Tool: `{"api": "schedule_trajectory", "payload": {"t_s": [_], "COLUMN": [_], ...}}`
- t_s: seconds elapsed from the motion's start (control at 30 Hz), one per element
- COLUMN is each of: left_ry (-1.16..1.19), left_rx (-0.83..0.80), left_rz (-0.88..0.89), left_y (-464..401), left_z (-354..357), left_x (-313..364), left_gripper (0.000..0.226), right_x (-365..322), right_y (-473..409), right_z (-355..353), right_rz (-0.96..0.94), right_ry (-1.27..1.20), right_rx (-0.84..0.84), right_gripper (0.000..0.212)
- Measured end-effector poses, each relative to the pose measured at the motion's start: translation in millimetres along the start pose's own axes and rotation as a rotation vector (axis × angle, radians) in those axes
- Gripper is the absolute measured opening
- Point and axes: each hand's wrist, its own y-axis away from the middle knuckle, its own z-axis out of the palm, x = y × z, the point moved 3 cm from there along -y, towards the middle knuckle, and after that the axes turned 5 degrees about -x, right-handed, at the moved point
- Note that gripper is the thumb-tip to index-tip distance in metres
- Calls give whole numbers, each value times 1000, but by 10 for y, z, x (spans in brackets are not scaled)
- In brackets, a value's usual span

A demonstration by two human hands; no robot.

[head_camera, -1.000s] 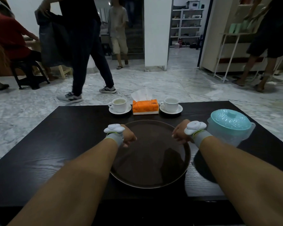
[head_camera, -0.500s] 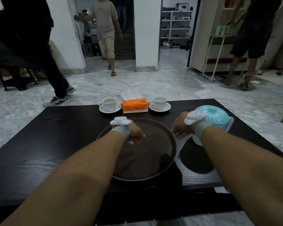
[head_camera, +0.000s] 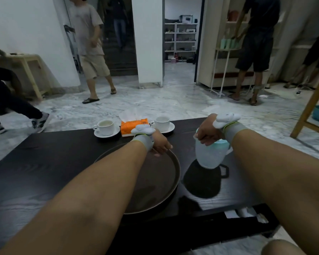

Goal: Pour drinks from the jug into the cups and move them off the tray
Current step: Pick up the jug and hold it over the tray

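Observation:
The round dark tray [head_camera: 161, 173] lies bare on the black table [head_camera: 44, 172], partly under my left forearm. My left hand [head_camera: 160, 143] hovers at the tray's far right rim, fingers loosely curled, holding nothing I can see. To the right stands the jug [head_camera: 210, 156], translucent white with a teal lid. My right hand [head_camera: 208, 131] is clamped over its top. Two white cups on saucers stand beyond the tray, off it: the left cup [head_camera: 105, 127] holds pale liquid, the right cup [head_camera: 162, 123] shows a pale inside.
An orange tissue pack [head_camera: 133, 126] lies between the cups at the table's far edge. Several people walk or stand on the marble floor behind. A wooden stool leg [head_camera: 309, 111] rises at the right. My knee [head_camera: 282, 248] shows below the table's near edge.
Both hands have let go of the tray's rim. My right hand moved right onto the jug's top; my left hand drifted toward the tray's far right rim. The camera view tilted up.

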Motion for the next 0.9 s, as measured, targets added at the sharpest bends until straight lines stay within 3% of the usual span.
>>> {"api": "schedule_trajectory", "payload": {"t_s": [0.1,0.43,0.6,0.9], "left_ry": [16,147,220,330], "left_rx": [-3,8,25,-60], "left_rz": [17,99,100,39], "left_y": [19,-156,-291,-404], "left_z": [93,468,632,748], "left_x": [202,666,770,814], "left_gripper": [23,23,49,60], "right_x": [90,484,694,862], "right_y": [30,87,-51,-265], "right_z": [-158,-597,-691,-605], "right_rz": [20,97,123,170], "right_ry": [8,-91,-106,-158], "right_rx": [25,155,248,188], "right_gripper": [10,34,30,39]}}
